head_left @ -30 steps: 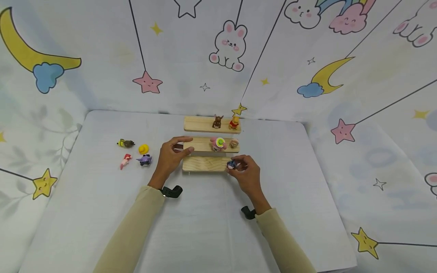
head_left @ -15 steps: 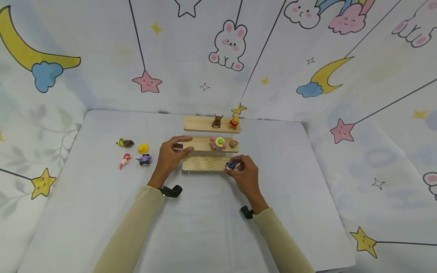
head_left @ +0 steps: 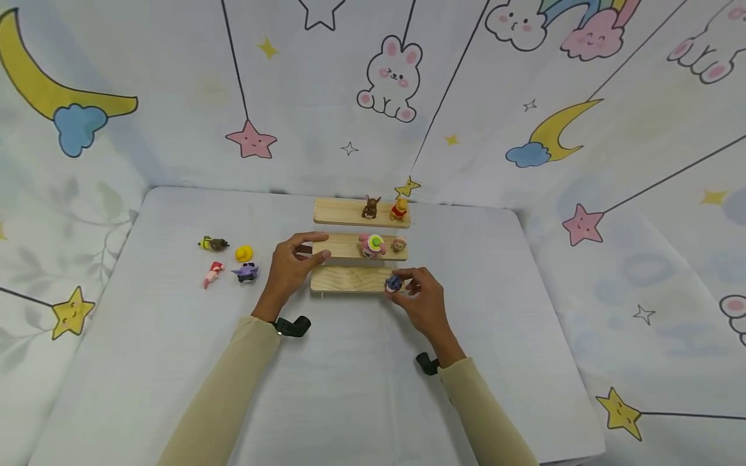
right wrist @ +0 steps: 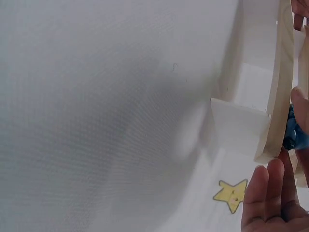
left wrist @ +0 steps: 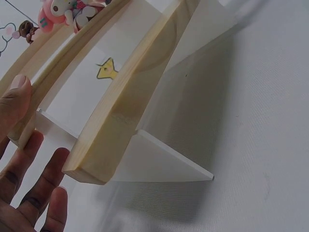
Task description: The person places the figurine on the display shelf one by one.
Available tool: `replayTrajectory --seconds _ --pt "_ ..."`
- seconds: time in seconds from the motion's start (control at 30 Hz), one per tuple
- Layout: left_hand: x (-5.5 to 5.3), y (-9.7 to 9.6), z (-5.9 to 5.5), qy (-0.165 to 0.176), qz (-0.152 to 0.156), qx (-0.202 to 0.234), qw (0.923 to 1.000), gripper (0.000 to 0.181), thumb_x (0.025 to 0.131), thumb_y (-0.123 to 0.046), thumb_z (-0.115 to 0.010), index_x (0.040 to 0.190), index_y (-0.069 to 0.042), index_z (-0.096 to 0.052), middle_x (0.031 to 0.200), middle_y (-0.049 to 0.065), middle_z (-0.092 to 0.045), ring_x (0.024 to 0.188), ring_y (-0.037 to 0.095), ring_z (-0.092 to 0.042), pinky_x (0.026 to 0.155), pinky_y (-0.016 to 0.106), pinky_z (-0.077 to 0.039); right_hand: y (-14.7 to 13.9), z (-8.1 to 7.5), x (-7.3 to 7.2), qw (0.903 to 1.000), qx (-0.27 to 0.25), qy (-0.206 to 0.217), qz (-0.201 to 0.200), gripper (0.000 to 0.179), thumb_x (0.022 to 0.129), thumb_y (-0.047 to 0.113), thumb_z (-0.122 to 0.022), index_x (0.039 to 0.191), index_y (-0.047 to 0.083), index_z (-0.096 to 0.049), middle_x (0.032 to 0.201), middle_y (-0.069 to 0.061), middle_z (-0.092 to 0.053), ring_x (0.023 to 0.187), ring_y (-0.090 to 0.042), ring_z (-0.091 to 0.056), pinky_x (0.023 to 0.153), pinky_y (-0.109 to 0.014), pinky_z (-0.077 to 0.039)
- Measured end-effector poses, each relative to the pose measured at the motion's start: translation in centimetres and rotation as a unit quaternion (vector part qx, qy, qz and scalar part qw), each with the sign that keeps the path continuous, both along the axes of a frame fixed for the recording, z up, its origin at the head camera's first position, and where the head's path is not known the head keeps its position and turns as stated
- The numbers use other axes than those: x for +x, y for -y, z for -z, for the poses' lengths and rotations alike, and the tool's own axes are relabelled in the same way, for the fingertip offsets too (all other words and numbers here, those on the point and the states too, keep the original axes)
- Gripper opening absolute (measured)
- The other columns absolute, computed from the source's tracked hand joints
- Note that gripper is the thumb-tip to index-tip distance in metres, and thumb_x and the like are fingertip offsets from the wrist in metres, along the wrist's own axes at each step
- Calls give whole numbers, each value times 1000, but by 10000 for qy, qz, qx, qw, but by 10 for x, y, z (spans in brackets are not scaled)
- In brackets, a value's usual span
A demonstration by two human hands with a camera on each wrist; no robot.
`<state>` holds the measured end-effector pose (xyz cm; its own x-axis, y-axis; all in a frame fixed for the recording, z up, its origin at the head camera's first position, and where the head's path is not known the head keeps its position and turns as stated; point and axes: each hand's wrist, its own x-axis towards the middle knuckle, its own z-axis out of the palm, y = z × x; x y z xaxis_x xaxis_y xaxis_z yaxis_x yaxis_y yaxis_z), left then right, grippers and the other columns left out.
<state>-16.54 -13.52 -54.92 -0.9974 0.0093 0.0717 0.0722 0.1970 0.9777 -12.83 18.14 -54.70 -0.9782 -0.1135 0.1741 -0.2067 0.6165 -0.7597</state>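
A three-step wooden rack with clear supports stands on the white table. My left hand [head_left: 288, 268] grips the left end of its middle board [head_left: 344, 246]; in the left wrist view the thumb [left wrist: 17, 96] lies against the wood. At the right end of the front board [head_left: 350, 279], my right hand [head_left: 425, 301] pinches a small blue figurine [head_left: 393, 283] between thumb and fingers. Fingers partly cover that figurine [right wrist: 294, 133] in the right wrist view. The middle board also bears a pink figurine with a yellow-green hat [head_left: 372, 245] and a small pinkish figurine [head_left: 399, 244].
On the back board [head_left: 338, 212] stand a brown eared figurine [head_left: 370, 207] and a yellow bear in red [head_left: 399, 210]. Left of the rack lie a brown-and-yellow figurine [head_left: 214, 244], a yellow hat-like piece [head_left: 244, 253], a pink-and-red figurine [head_left: 214, 274] and a purple figurine [head_left: 246, 272].
My right hand has brought the blue figurine slightly left onto the front board's end, then the hand shifted a little right. The left hand stays on the middle board.
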Motion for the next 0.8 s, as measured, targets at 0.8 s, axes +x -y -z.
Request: replayTrajectory --seconds 0.8 --pt "-1 0 0 -39 -16 18 10000 41 92 -39 -85 131 -27 -76 144 -5 -67 118 22 -66 101 42 -53 2 2 0 9996 -65 -123 232 61 76 30 -98 129 20 -71 104 -2 -69 88 -19 -61 79 -29 -53"
